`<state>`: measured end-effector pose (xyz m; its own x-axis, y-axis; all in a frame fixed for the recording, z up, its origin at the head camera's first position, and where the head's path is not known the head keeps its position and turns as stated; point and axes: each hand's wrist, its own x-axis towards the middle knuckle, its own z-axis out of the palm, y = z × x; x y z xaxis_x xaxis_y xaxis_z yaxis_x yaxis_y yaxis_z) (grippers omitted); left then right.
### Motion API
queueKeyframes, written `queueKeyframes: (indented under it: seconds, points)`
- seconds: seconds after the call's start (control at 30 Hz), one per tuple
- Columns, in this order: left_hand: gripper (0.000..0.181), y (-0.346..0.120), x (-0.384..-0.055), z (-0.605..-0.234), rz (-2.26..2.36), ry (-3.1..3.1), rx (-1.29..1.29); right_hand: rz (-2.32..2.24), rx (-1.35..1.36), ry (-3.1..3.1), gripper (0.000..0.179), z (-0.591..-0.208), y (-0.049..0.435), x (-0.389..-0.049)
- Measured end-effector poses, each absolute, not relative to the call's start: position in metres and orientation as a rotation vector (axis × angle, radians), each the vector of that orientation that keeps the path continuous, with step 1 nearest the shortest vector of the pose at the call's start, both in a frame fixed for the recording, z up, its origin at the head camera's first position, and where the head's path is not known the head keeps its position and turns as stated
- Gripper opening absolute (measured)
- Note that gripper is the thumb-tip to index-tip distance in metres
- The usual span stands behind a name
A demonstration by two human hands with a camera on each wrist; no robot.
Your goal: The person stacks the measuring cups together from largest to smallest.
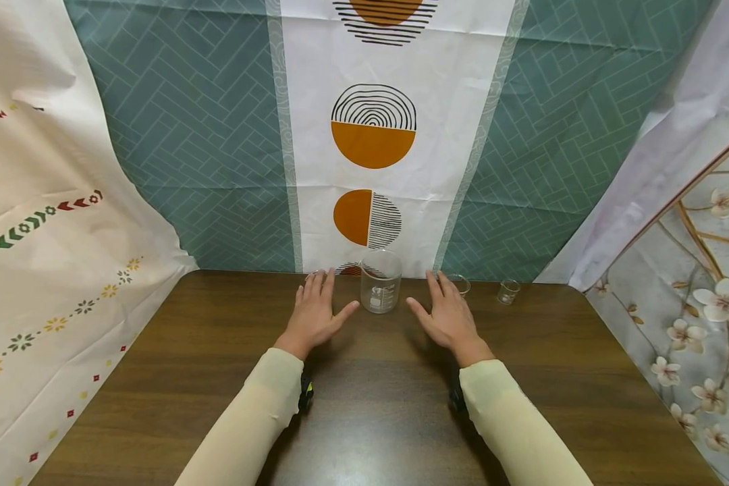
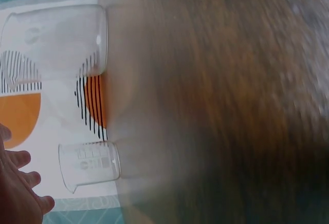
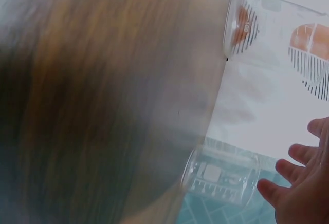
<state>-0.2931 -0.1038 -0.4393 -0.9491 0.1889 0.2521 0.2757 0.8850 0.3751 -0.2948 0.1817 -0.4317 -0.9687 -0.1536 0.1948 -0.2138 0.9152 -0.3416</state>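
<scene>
A large clear glass beaker (image 1: 381, 297) stands upright at the back of the table, between the two hands. My left hand (image 1: 316, 317) is held over the table to its left with spread fingers and holds nothing. Behind those fingers is a smaller beaker (image 2: 90, 165), mostly hidden in the head view. On the other side, my right hand (image 1: 449, 318) is also spread and holds nothing. A medium beaker (image 3: 221, 178) stands beyond it, partly covered by the fingers in the head view. Farther right sits a very small beaker (image 1: 507, 291), apart from both hands.
The brown wooden table (image 1: 364, 412) ends at a hanging patterned cloth (image 1: 231, 135) just behind the beakers. A cream cloth (image 1: 48, 270) hangs along the left side, and a floral cloth (image 1: 698, 337) on the right.
</scene>
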Motion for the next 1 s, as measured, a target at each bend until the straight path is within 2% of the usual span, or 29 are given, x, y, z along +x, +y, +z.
queueKeyframes:
  seconds: [0.7, 1.0]
  points:
    - [0.089, -0.087, -0.302, -0.446, -0.670, -2.800, -0.426, 0.633, 0.262, -2.902, 0.087, -0.438, 0.167, -0.304]
    - [0.088, -0.077, -0.303, -0.444, -0.726, -2.752, -0.468, 0.663, 0.304, -2.883, 0.083, -0.437, 0.162, -0.305]
